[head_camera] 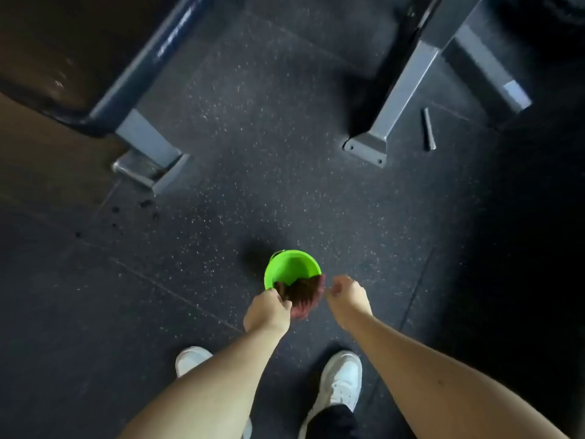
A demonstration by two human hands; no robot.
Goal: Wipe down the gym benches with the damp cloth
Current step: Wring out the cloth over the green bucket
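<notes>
Head view, step: judged to be preparing the cloth over the bucket, wringing or unfolding it. No bench has been wiped yet, by the look of it.
Cloth (300, 296): dark reddish-brown, soft and bunched, hanging over the near rim of the bucket. It looks limp, as a wet cloth would.
Left hand (267, 308): clenched round the cloth's left end, just this side of the bucket.
Right hand (346, 296): fingers curled, just beside the cloth's right edge. I cannot tell whether it pinches a corner or holds nothing.
Bucket (292, 269): bright green, round, smooth plastic, standing on the floor.
Bench frames (380, 134): grey painted steel tubes with flat bolted feet, well beyond the bucket, with another foot (148, 144) to its far left. No padded surface shows plainly.
Floor (253, 153): black rubber tiles flecked white, with dark drip spots left of the bucket.
Metal pin (429, 129): short and grey, lying loose beyond the bucket to the right.
Next move: likely carry the cloth up to a bench surface, with excess water squeezed out first.
</notes>
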